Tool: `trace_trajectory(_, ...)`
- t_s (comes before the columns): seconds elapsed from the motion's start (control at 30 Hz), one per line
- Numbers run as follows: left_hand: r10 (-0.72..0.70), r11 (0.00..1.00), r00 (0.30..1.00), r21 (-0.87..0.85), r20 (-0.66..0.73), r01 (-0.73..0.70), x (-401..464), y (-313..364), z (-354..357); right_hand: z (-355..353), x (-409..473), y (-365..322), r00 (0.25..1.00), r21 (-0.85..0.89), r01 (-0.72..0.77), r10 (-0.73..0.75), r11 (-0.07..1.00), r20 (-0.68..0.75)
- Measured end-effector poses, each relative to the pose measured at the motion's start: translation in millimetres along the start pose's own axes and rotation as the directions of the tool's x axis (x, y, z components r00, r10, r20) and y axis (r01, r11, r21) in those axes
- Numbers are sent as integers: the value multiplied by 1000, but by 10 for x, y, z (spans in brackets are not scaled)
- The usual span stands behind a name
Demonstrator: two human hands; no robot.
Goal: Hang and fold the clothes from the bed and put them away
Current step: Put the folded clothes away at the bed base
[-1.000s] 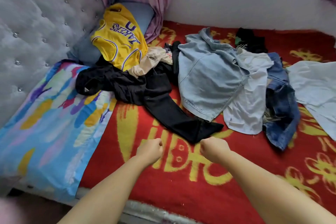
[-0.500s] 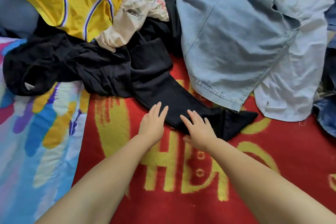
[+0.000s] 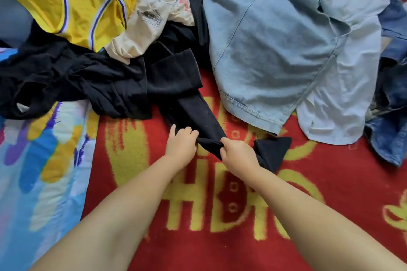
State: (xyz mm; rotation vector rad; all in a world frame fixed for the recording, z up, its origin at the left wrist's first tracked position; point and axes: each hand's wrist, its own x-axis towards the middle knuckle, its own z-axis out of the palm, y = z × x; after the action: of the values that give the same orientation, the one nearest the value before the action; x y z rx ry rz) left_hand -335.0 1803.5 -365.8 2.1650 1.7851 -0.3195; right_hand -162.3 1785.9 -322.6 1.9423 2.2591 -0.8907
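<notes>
Both hands, flat on the cloth half a sec ago, now pinch it: left hand (image 3: 181, 143) & right hand (image 3: 236, 153) fingers grip the near end of the black trousers (image 3: 198, 114), mid-bed (image 3: 330, 182), left of the denim shirt (image 3: 271, 50). Step: picking 1st item. Next prob. needs lifting it free of the pile w/o dragging others.

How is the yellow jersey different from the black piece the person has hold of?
The yellow jersey is bright, with purple and white trim and lettering; the black garment is plain and dark. The jersey lies untouched at the far left, while the left hand and right hand both pinch the black garment's near end. The jersey lies spread out; the black garment is long and bunched. Both lie on the red blanket.
</notes>
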Motion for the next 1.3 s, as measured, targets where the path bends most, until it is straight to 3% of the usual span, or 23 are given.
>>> trace_trajectory(0.1, 67, 998, 998, 23, -17, -66, -90, 63, -200, -221, -314, 117, 999, 123, -17, 21, 992, -38)
trace_trajectory(0.2, 134, 990, 990, -29, -33, -135, -298, 258, -387, -500, -638, 309, 998, 128, -19, 26, 992, -52)
trace_trajectory(0.43, 5, 974, 962, -218, -274, -67, -903, 1190, -1149, -1393, -1309, 671, 988, 111, 15, 3, 994, -157)
trace_trajectory(0.53, 12, 949, 965, -302, -263, -94, -1294, 1617, -1385, -1765, -1736, 876, 982, 18, 59, -55, 998, -179)
trace_trajectory(0.7, 130, 931, 958, -300, -257, -207, -1984, 2298, -1710, -2330, -2348, 1251, 958, -346, 140, -216, 928, -190)
trace_trajectory(0.87, 143, 907, 942, -341, -303, -247, -2391, 2789, -1972, -2940, -2750, 1318, 843, -427, 184, -366, 885, -394)
trace_trajectory(1.0, -51, 883, 949, -457, -312, -103, -2401, 2825, -2084, -3332, -3060, 1225, 689, -494, 241, -506, 835, -519)
trace_trajectory(1.13, -256, 816, 917, -577, -304, 36, -2263, 2713, -2158, -3581, -3272, 1241, 671, -483, 97, -415, 870, -614)
trace_trajectory(1.3, -234, 844, 910, -537, -343, 14, -2138, 2637, -2343, -3916, -3517, 1420, 612, -475, -40, -354, 879, -708)
